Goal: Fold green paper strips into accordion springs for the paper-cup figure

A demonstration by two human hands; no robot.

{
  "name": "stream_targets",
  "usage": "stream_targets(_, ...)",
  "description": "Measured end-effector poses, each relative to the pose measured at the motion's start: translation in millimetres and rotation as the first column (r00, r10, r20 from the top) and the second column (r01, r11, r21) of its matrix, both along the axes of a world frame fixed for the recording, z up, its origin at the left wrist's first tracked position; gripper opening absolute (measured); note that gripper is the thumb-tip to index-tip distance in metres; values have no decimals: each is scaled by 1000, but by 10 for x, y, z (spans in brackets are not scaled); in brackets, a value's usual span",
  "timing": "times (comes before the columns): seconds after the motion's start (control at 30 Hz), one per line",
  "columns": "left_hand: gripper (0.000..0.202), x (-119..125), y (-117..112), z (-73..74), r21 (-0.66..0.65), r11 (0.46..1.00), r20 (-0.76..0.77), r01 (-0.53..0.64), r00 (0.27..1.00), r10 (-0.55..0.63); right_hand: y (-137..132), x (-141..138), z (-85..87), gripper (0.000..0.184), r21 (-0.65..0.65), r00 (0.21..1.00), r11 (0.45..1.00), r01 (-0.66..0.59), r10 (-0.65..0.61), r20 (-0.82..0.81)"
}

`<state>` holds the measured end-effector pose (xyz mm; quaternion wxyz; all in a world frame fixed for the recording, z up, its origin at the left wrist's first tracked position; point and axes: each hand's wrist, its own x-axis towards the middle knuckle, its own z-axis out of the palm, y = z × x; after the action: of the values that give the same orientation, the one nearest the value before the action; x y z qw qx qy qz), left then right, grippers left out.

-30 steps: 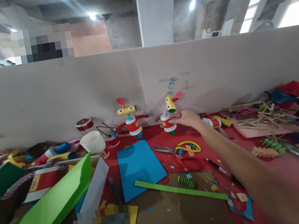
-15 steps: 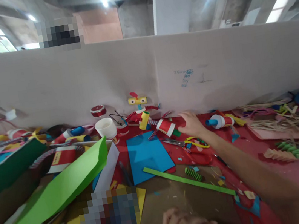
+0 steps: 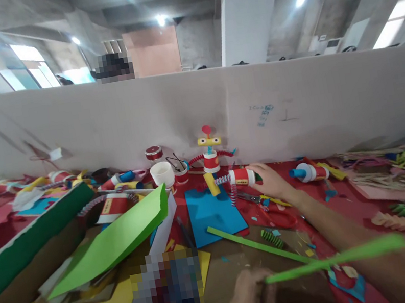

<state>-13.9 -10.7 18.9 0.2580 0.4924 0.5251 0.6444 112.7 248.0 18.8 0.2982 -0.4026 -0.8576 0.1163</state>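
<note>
Red-and-white paper-cup figure [image 3: 242, 177] with a yellow tube head [image 3: 211, 184] on a coiled paper neck, held on its side low over the far edge of a blue rectangular paper sheet [image 3: 213, 214]. The right hand [image 3: 273, 182] is closed around the cup's base, arm stretched well forward. The left hand [image 3: 251, 301], at the bottom of the view, is closed on one end of a long bright-green paper strip [image 3: 337, 257], which juts to the right across the right forearm. A second, upright cup figure [image 3: 210, 156] stands against the grey partition wall [image 3: 333, 98], just behind the held one. A white paper cup [image 3: 162, 172] stands to its left. Yellow-handled scissors [image 3: 261, 199] lie just beneath the right hand, and a second green strip [image 3: 252, 244] lies on the brown cardboard [image 3: 230, 271] nearer the person. Judged hazards: the head hangs unsupported on its soft coil, so a quick swing or drag over the blue sheet could stretch the neck or pull the head off. The coiled red-and-white arm [image 3: 233, 193] dangling below the cup could snag on the scissors. A sideways sweep of the cup could topple the upright figure. The free end of the held strip could crease or tear if the forearm lifts against it.
</note>
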Motion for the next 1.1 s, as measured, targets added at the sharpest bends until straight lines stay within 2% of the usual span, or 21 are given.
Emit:
stream_targets(0.03,17,-30,-7,39,-92,996,109,22,994,-12,-48,86,57,50,-39,999,999,-13,12,-38)
stream_targets(0.1,17,-102,-10,138,-168,982,292,86,956,-34,-170,238,170,51,-184,989,983,-29,2,-145)
stream_targets(0.13,16,-139,-1,188,-186,981,382,56,924,20,-241,301,221,52,-288,976,956,-54,-10,-218)
stream_targets(0.2,16,-200,46,271,-165,983,544,82,839,21,-397,398,301,54,-507,923,844,-175,-39,-383)
stream_targets(0.27,19,-226,140,319,-186,975,662,119,749,35,-568,452,350,54,-639,837,684,-351,-78,-542)
stream_targets(0.3,21,-224,202,333,-219,966,696,138,715,56,-657,461,365,54,-661,788,614,-431,-101,-607)
stream_targets(0.37,29,-190,343,354,-254,950,727,182,684,63,-832,443,380,53,-660,705,512,-550,-139,-696)
stream_targets(0.47,42,-104,526,388,-207,942,734,262,678,-28,-1068,344,370,48,-630,624,418,-655,-170,-763)
stream_targets(0.53,49,-56,586,412,-158,928,734,339,669,-119,-1195,262,349,44,-632,608,348,-692,-191,-771)
stream_targets(0.6,50,-35,588,428,-145,913,718,382,676,-169,-1297,201,327,40,-643,606,301,-704,-217,-765)
stream_targets(0.63,49,-36,571,432,-147,910,706,387,685,-177,-1340,183,320,39,-650,608,293,-701,-232,-760)
stream_targets(0.7,47,-51,524,437,-161,916,687,367,708,-163,-1416,170,321,36,-658,607,316,-683,-256,-753)
stream_targets(0.77,46,-66,482,435,-182,918,670,352,728,-146,-1489,168,345,34,-655,603,385,-650,-263,-753)
stream_targets(0.9,53,-40,459,385,-226,901,618,371,769,-161,-1630,117,448,38,-638,620,568,-520,-263,-739)
stream_targets(1.0,57,-39,490,317,-217,888,560,406,797,-228,-1651,83,521,43,-644,625,653,-399,-320,-712)
stream_targets(1.07,48,-121,551,280,-231,920,464,317,867,-182,-1567,130,544,44,-621,603,703,-346,-340,-721)
stream_targets(1.1,41,-192,601,270,-247,947,377,206,921,-102,-1491,182,546,45,-603,593,732,-319,-342,-729)
